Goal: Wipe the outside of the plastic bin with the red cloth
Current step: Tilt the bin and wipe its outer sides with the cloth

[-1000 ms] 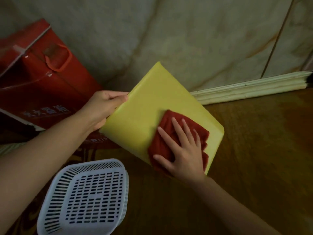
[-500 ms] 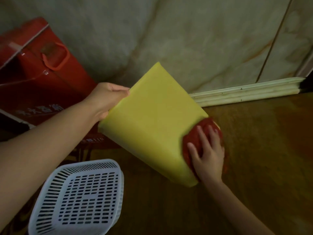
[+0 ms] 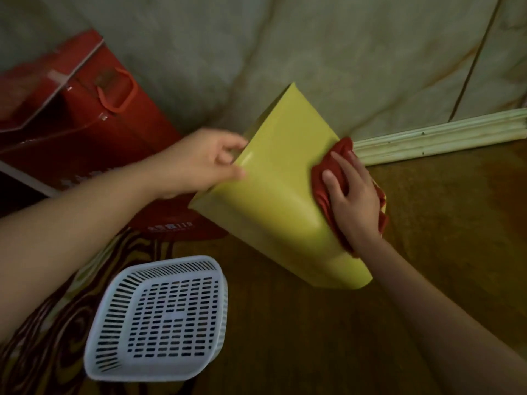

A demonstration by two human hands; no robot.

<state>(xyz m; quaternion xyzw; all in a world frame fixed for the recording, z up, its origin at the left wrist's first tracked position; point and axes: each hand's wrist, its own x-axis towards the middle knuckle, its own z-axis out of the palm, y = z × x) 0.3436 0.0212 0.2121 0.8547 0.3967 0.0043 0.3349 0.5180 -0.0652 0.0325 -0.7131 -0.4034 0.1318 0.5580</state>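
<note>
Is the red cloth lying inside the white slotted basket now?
No, the red cloth is pressed against the yellow bin under the right hand, while the white basket holds nothing.

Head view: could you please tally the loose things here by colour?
Red: 2, the cloth and the box
Yellow: 1, the bin
White: 1, the basket
Total: 4
</note>
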